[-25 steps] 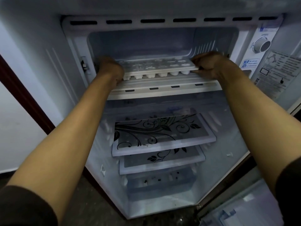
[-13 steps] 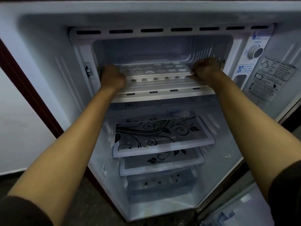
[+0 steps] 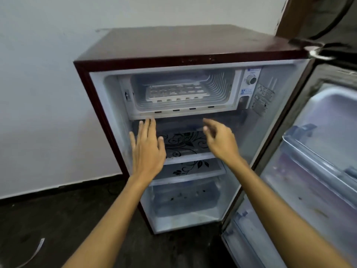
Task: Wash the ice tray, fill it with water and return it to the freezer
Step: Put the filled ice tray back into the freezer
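Observation:
The white ice tray [image 3: 176,93] lies flat inside the freezer compartment [image 3: 218,89] at the top of a small dark-red fridge [image 3: 185,45]. Both hands are out of the freezer and hold nothing. My left hand [image 3: 147,147] hovers below the freezer's front lip with straight, spread fingers. My right hand [image 3: 220,140] hangs a little to the right, in front of the upper shelf, fingers loose and slightly bent.
The fridge door [image 3: 316,161] stands wide open on the right, with door bins. Below the freezer are two floral-printed shelves [image 3: 191,171] and a clear drawer [image 3: 185,196]. A thermostat dial [image 3: 251,80] sits right of the freezer. A white wall is to the left, with dark floor below it.
Both hands have let go of the ice tray and drawn back out of the freezer, opening as they came. The tray stays inside. The camera has pulled back and risen.

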A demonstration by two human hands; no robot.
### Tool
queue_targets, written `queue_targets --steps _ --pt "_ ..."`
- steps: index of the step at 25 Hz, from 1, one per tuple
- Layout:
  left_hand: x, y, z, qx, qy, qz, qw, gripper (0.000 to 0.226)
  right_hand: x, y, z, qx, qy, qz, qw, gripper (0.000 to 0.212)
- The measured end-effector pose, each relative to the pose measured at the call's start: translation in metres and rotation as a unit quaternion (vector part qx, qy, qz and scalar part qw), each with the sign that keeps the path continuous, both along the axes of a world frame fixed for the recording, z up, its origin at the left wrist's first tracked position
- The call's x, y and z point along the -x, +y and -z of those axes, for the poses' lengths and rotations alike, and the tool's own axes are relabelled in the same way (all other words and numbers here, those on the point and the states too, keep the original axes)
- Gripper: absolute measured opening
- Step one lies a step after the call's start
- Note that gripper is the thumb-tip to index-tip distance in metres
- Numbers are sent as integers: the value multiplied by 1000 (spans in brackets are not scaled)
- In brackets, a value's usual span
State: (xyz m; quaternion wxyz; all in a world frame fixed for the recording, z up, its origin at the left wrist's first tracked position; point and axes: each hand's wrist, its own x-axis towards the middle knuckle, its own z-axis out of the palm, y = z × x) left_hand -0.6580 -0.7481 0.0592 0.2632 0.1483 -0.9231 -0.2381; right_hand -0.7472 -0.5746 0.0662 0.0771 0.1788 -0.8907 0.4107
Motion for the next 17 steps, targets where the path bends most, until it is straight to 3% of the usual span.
queue_targets --steps 9,17 --pt "-156 92 5 42 -9 -19 999 55 -180 69 6 -45 50 -28 997 44" --pt "-293 201 13 80 -4 -41 996 57 -324 186 28 -106 134 -41 984 61"
